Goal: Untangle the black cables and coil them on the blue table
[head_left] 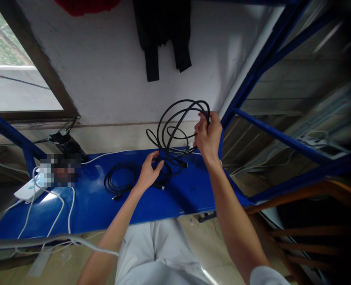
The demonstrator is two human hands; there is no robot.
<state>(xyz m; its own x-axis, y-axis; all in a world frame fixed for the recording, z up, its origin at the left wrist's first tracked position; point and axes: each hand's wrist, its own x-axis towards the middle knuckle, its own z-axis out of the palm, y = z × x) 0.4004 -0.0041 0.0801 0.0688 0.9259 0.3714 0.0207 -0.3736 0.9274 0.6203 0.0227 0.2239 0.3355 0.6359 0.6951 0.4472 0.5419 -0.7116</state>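
My right hand [208, 136] is closed around a loose coil of black cable [190, 100], raised above the blue shelf [187, 198]. Loops of this cable hang to the left, and a connector end [182, 163] dangles low near the shelf. Just left of the loops is my left hand [148, 172], thumb and fingers apart; whether its fingertips touch the cable I cannot tell. Beneath and beside that hand lies another black cable [170, 174] with a plug end. Further left, a coiled black cable [107, 178] rests flat on the shelf.
A white power strip [29, 190] with white cords sits at the shelf's left end, beside a black object [70, 146] and a blurred patch. Blue metal frame bars [270, 134] rise at right. Below right is a wooden chair [309, 229]. Black clothing [163, 23] hangs on the wall.
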